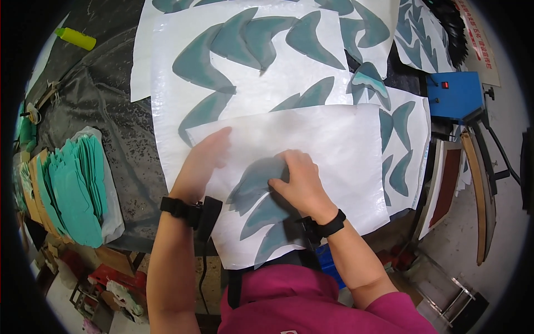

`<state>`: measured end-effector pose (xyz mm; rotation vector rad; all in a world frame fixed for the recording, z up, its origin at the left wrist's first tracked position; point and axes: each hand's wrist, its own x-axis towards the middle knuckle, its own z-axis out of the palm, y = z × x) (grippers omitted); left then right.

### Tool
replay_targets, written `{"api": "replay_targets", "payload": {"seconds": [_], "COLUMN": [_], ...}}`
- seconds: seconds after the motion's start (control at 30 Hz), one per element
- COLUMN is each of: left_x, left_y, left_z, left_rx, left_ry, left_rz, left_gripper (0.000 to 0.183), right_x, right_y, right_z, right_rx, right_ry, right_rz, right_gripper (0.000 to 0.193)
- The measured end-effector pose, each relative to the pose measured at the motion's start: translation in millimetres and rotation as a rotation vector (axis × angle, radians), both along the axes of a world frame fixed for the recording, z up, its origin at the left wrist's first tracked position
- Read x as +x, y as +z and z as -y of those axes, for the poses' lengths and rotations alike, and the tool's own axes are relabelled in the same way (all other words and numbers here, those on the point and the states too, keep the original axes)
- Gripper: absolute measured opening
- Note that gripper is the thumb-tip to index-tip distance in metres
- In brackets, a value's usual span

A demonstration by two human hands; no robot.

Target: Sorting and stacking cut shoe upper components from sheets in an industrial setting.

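Observation:
A white sheet point(334, 139) lies in front of me over other sheets, with several curved grey-blue cut pieces on it. My right hand point(303, 183) has its thumb and fingers closed on the right edge of a small overlapping stack of curved grey-blue pieces point(256, 177). Below that stack, more curved pieces point(267, 214) lie partly under my right wrist. Blurred by motion, my left hand point(207, 153) is over the sheet's left edge, its fingers apart and no object visible in them. Both wrists wear black straps with small devices.
Farther sheets point(250, 83) bear more curved pieces. At left are a stack of turquoise pieces point(75, 186) and a yellow-green bottle point(76, 38) on the dark table cover point(128, 128). A blue machine point(456, 94) and leaning framed boards point(439, 189) stand at right.

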<state>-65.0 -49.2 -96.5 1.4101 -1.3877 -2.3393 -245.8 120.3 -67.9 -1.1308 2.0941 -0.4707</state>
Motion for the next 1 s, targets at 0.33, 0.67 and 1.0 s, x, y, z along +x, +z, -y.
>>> {"api": "replay_targets", "payload": {"seconds": [0.33,0.67,1.0], "left_x": [1,-4,-5], "left_y": [-1,1,6], "left_z": [-2,-5,-9], "left_rx": [0.002,0.026,-0.014], "left_ry": [0.011,0.038,0.044], "left_rz": [-0.013,0.001,0.037], "left_gripper": [0.047,0.046,0.049], "right_x": [-26,57,-17], "right_y": [30,6,46], "right_z": [-53,-79,-114], "right_rx": [-0.225,0.055,-0.207], "right_ry": [-0.6,0.014,-0.523], "right_rz": [0.972,-0.011,0.783], "right_gripper": [0.048,0.054,0.045]}}
